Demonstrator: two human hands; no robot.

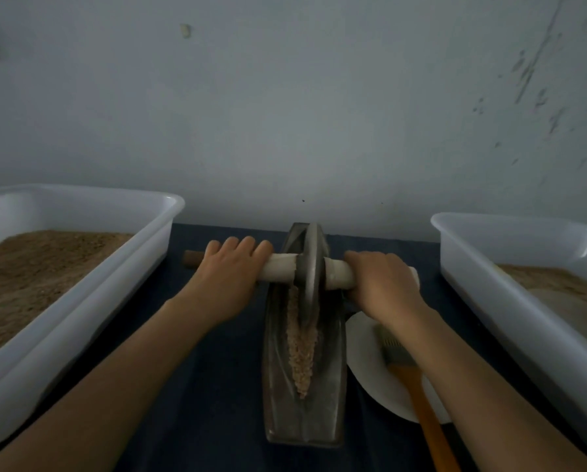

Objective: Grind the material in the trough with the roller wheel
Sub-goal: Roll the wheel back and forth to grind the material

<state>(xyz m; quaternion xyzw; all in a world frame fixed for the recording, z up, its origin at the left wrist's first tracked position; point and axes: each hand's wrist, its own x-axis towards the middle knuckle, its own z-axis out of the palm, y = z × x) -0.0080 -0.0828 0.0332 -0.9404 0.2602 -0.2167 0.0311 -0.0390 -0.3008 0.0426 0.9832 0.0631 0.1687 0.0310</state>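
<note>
A long, boat-shaped metal trough (305, 386) of dull grey lies lengthwise on the dark blue cloth-covered tabletop (210, 386), between two white plastic tubs. A thin metal roller wheel (311, 267) stands upright on edge in the trough's far end, with a pale wrapped axle handle (282, 269) through its centre. The left hand (229, 277) is closed over the handle left of the wheel, fingers curled over the top; the right hand (384, 284) is closed over it on the right. Coarse, tan, crumbly material (302, 349) lies in a narrow strip along the groove, nearer than the wheel. The left tub (81, 301) holds brown granular powder; the right tub (510, 291) holds similar powder. A white round plate (373, 379) just right of the trough carries a brush (408, 369) with an orange handle.
</note>
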